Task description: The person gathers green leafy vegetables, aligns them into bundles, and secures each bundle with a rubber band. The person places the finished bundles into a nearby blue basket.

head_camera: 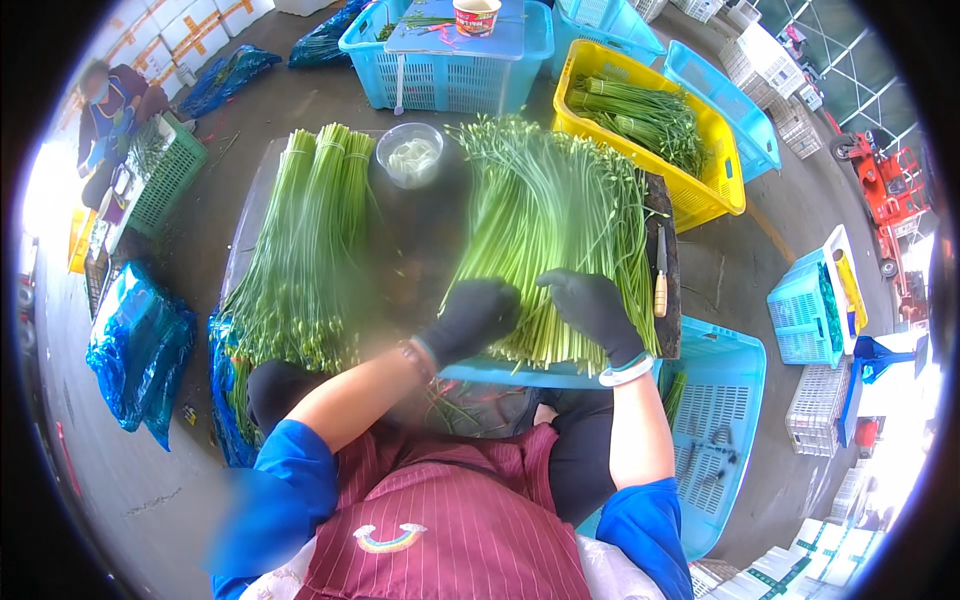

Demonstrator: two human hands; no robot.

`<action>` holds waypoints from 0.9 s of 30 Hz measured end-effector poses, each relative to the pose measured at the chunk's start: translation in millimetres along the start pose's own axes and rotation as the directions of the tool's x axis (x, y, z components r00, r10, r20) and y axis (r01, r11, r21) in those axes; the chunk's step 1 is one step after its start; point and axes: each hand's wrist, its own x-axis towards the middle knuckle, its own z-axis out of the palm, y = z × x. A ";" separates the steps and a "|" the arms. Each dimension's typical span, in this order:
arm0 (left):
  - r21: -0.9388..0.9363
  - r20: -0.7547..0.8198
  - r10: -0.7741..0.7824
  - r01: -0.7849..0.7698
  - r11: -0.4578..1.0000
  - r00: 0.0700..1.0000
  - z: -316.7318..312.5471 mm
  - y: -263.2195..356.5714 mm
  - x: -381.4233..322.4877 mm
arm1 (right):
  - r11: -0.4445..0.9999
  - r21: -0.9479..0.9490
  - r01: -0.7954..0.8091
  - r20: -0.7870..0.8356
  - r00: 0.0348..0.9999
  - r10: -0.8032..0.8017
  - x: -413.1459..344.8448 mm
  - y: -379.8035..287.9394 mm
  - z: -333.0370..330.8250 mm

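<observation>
A loose pile of flowering chive stems point(551, 202) covers the right of the low worktable, buds at the far side and pale cut ends towards me. My left hand point(480, 311), in a dark glove, is over the pile's near left edge with its fingers curled. Above the stems to its right is my gloved right hand point(589, 304), thumb and forefinger bent towards the left hand. Whether either hand grips stems is hidden. Tied chive bundles point(307, 225) lie at the left, buds towards me. A clear tub point(409, 155) of whitish items, perhaps rubber bands, stands between.
A wooden-handled knife point(661, 277) lies by the worktable's right edge. Beyond stands a yellow crate point(645, 135) holding chive bundles. One blue crate point(720, 435) is at my right, another point(450, 79) ahead. Blue plastic bags point(139, 345) lie left; a person point(112, 127) sits farther off.
</observation>
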 end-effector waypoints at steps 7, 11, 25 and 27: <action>-0.276 0.376 0.369 -0.277 0.920 0.850 -12.6 36.2 -83.4 | 0.992 0.101 0.082 -0.069 0.995 -0.075 5.9 -12.9 11.0; -0.301 0.340 0.340 -0.241 0.923 0.877 -12.4 28.0 -87.6 | 0.932 -0.150 0.329 -0.201 0.913 -0.355 19.2 -37.6 23.8; -0.195 0.754 0.219 -0.106 0.975 0.620 -38.9 16.5 -152.7 | 0.935 -0.113 0.336 0.144 0.937 -0.319 29.0 -5.7 42.2; -0.198 0.696 0.211 -0.098 0.975 0.687 -28.2 6.5 -165.9 | 0.939 -0.093 0.330 0.150 0.937 -0.315 29.0 -8.6 41.8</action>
